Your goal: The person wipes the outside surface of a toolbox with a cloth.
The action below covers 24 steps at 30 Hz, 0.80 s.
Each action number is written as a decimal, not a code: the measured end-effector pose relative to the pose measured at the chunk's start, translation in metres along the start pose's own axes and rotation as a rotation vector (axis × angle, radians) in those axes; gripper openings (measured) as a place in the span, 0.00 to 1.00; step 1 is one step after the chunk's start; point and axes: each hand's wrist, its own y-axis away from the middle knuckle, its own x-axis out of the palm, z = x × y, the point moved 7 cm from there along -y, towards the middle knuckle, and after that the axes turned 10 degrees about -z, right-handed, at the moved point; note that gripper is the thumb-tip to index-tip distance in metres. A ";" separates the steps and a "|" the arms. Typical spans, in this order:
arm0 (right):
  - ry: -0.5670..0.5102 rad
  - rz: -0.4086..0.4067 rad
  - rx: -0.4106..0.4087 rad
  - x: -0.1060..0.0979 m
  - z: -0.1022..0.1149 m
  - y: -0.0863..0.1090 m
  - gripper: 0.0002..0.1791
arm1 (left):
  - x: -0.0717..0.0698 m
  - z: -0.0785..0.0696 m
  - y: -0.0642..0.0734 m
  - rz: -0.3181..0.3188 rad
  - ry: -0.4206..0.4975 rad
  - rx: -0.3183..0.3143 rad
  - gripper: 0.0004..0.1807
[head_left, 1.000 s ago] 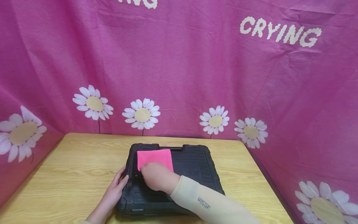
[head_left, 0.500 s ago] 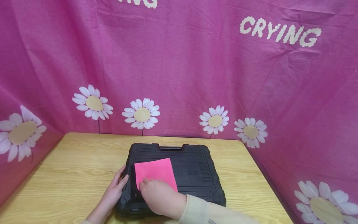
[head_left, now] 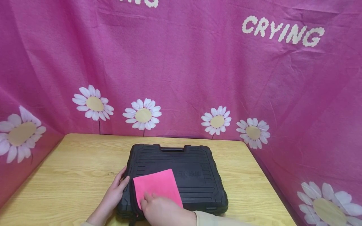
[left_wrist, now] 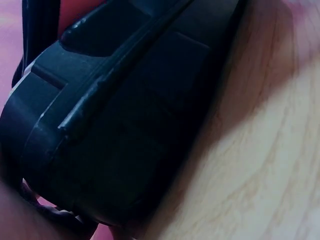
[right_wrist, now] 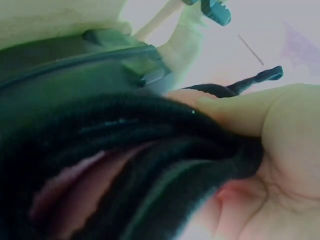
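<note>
A black hard plastic case (head_left: 195, 175) lies flat on the wooden table, its handle at the far side. Along the case's left edge rests my left hand (head_left: 114, 191), fingers laid against the side. Over the near left part of the lid is a square pink fabric pouch (head_left: 156, 185) with black edging. My right hand (head_left: 164, 208) grips the pouch by its near left corner. In the right wrist view the pouch's black edges (right_wrist: 150, 127) bulge apart, with pink between them, and the thumb presses on them. The left wrist view shows the case's dark side (left_wrist: 125, 125) close up.
The wooden table (head_left: 82, 163) extends to both sides of the case. Behind and beside it hangs a magenta curtain (head_left: 181, 78) printed with white daisies and lettering.
My right hand has drawn the pink pouch across the lid toward the near edge, uncovering the far part of the lid. The left hand and case have stayed put.
</note>
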 end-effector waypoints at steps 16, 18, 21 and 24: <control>-0.312 0.069 0.072 0.005 -0.010 0.013 0.29 | -0.003 0.000 0.000 -0.004 -0.046 -0.002 0.39; -0.309 0.046 0.064 0.002 -0.011 0.014 0.28 | -0.003 -0.001 0.000 -0.003 -0.058 0.004 0.39; -0.226 -0.011 0.028 -0.003 -0.014 0.015 0.25 | -0.003 -0.002 0.000 -0.004 -0.072 0.018 0.39; -0.121 -0.058 0.030 -0.007 -0.018 0.013 0.23 | -0.002 -0.004 0.000 -0.006 -0.071 0.032 0.39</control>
